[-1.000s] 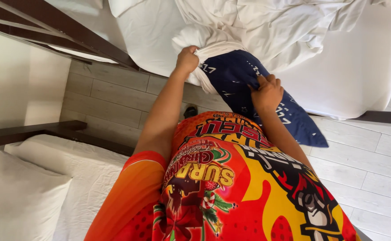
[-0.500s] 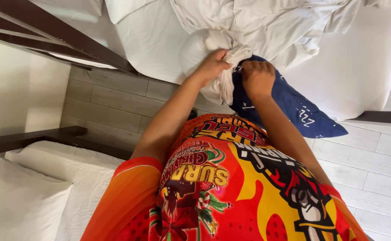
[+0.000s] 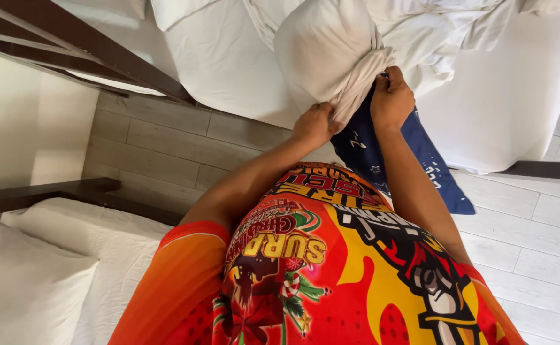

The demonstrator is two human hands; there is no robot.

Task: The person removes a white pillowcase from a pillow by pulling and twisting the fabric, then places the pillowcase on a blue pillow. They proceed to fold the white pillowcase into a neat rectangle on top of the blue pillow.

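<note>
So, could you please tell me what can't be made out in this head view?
- Left hand: its fingertips are buried in the bunched white pillowcase.
- Right hand: its grip is curled under, so what it pinches is hidden.
- Dark blue pillow: its upper part is covered by the pillowcase and hands.
- Bed: cut off by the top edge.

White bed (image 3: 510, 108), grey plank floor (image 3: 165, 144)
</note>
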